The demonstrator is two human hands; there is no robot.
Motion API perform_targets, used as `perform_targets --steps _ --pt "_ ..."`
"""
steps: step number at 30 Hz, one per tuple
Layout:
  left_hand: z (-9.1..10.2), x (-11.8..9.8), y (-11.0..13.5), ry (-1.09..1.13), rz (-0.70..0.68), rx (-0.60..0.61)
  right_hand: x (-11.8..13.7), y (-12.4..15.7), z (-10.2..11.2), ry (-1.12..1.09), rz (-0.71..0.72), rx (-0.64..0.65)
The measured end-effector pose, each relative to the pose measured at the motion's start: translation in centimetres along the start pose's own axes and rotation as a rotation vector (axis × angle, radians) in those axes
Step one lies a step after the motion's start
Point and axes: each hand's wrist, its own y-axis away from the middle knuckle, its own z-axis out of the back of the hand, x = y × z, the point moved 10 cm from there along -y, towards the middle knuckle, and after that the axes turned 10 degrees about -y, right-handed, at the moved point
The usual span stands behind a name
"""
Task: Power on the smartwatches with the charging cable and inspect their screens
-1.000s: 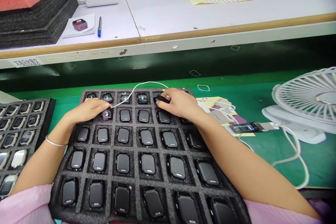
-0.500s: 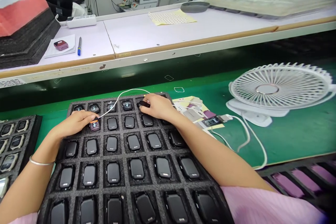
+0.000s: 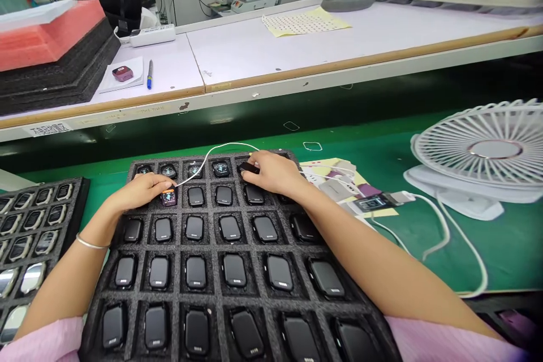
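Observation:
A black foam tray (image 3: 178,263) holds rows of dark rectangular smartwatch bodies (image 3: 195,271), most with screens up. My left hand (image 3: 142,189) is closed at the top edge of a small purple smartwatch (image 3: 168,198) whose screen is lit with an orange band. A thin white cable (image 3: 207,157) arcs from beside those fingertips over to my right hand (image 3: 275,172). That hand pinches a black smartwatch body (image 3: 249,168) at the far row, tilted on its edge; its fingers partly cover it. Other watches in the far row, such as one watch (image 3: 220,168), show lit screens.
Left stands a second foam tray (image 3: 76,203) of framed watch parts. To the right are a USB meter (image 3: 373,202) with white cables, papers (image 3: 339,167) and a white fan (image 3: 479,150). A raised shelf (image 3: 254,62) crosses behind, carrying stacked foam (image 3: 85,62) and a pen (image 3: 150,74).
The camera view has shifted, so the scene sits further right. Both hands stay at the same watches, with little visible movement relative to the tray.

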Motion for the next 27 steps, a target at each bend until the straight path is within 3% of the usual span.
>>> perform_targets --steps 4,8,10,13,17,23,27 --pt "0.2 0.3 0.0 0.015 0.060 -0.003 0.1 0.0 0.1 -0.002 0.001 -0.006" --pt "3.2 0.1 0.7 -0.103 0.225 -0.296 0.2 0.1 0.0 0.013 -0.008 0.002" --pt "3.1 -1.9 0.6 -0.044 0.157 -0.351 0.3 0.1 0.1 0.021 -0.012 -0.002" --pt "0.9 -5.5 0.0 -0.048 0.013 -0.279 0.3 0.2 0.3 0.012 -0.020 -0.009" --pt "-1.3 -7.7 -0.6 -0.283 0.021 -0.215 0.4 0.3 0.6 -0.071 -0.026 -0.017" --pt "-0.8 -10.9 -0.4 -0.737 -0.081 -0.294 -0.3 0.0 1.0 -0.213 -0.058 -0.042" --pt "-1.0 -11.9 -0.7 -0.820 -0.133 -0.235 -1.4 -0.5 1.3 -0.432 -0.053 -0.019"
